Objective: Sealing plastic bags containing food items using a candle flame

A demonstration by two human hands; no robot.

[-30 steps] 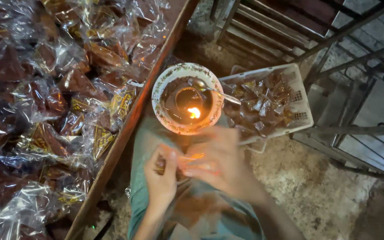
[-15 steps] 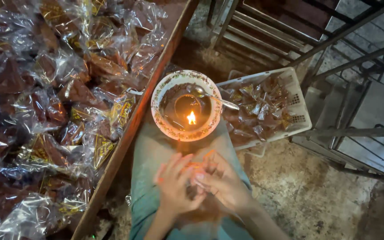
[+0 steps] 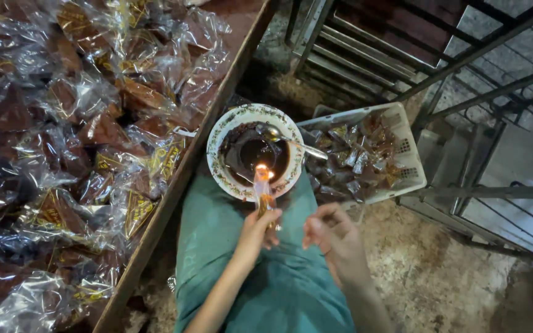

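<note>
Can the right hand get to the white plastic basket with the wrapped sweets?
Probably yes. The right hand is open and holds nothing, and the white plastic basket sits just ahead on its own side, with nothing between them.

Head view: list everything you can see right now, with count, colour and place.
Wrapped packets: too many to count, clear film over brown contents with yellow print, heaped in the tray on the left.
Wooden tray: one, brown, its edge running diagonally beside the lap.
Bowl: one, white with patterned rim, dark inside, at the front of the lap.
Flame: one, orange, inside the bowl near its rim.
Spoon: one, metal, resting in the bowl.
Basket: one, white plastic, right of the bowl, holding wrapped pieces.
Metal rack: grey, upper right.
Small packet: one, clear, tip at the flame.
Left hand: grip on the small packet.
Right hand: beside it, empty.
</note>
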